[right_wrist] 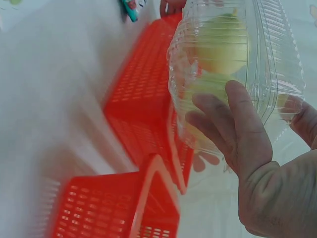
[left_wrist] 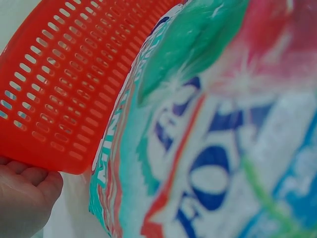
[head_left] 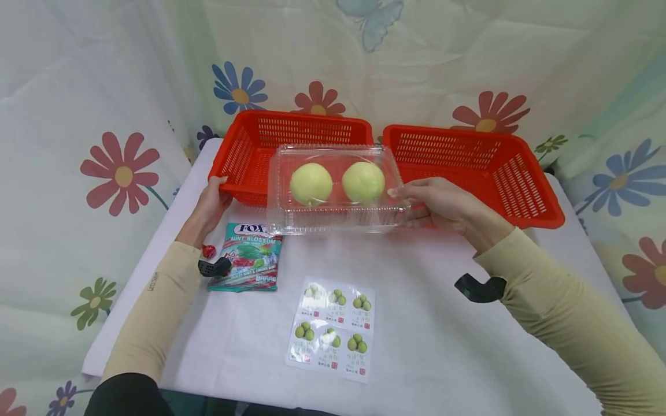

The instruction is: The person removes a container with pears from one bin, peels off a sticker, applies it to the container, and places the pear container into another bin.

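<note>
My right hand [head_left: 442, 205] holds a clear plastic clamshell box [head_left: 333, 219] by its right end, thumb on top and fingers beneath. Inside the box, two round pale green fruits [head_left: 311, 185] sit side by side. In the head view the box is held up before the two baskets, overlapping the left one's front. My left hand [head_left: 209, 205] grips the near left corner of the left red basket [head_left: 244, 144]. In the left wrist view, fingertips [left_wrist: 49, 186] meet that basket's lower edge, beside a large close-up of the candy bag [left_wrist: 208, 168].
A second red basket [head_left: 525, 190] stands at the right. The teal candy bag [head_left: 252, 260] lies before the left basket, with a small red wrapped candy [head_left: 208, 251] beside it. A sheet of fruit stickers [head_left: 331, 329] lies on the white tabletop [head_left: 426, 346]. Flowered curtains surround the table.
</note>
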Motion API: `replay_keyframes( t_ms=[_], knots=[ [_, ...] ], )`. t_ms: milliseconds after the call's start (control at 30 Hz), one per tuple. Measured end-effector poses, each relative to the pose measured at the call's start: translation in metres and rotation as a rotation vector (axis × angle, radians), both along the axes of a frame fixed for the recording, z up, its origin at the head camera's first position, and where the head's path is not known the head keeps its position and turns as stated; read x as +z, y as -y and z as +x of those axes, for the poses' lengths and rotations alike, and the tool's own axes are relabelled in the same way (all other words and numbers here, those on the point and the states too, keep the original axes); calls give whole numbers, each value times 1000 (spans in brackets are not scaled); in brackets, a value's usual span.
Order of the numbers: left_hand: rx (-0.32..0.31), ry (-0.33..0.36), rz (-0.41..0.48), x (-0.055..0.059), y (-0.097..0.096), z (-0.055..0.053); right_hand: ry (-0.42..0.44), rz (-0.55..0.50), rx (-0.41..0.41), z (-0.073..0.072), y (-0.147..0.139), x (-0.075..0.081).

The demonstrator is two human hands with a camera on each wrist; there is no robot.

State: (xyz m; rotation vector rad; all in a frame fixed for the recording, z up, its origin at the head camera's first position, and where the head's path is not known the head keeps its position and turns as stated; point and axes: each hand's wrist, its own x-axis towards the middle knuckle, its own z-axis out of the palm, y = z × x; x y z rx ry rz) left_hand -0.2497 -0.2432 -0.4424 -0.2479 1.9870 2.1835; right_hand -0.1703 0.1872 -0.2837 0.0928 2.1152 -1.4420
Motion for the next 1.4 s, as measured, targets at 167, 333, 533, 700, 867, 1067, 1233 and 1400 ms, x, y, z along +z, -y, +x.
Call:
replay_keyframes(
  t_ms=[167,333,533,700,867,1067,1233,1400],
  knots=[
    [2,-11,-18,0,-2,1,-39,-10,43,26,-10,-10],
    [2,-1,-19,1,-3,2,-39,-25,72,48,-13,-23],
    [16,7,-23,0,-1,4,3,-93,83,65,-15,-43],
    [11,12,-13,-2,-1,4,40,-100,27,73,-17,-66],
    [14,-1,-5,-3,-2,3,48,-88,-12,77,-19,-86],
    [8,-11,31,-4,-5,1,65,-80,-80,81,-19,-102],
    [0,-15,39,-5,-6,1,67,-68,-118,80,-20,-110],
    [5,-13,34,-5,-4,2,74,-53,-135,77,-17,-114]
  ],
)
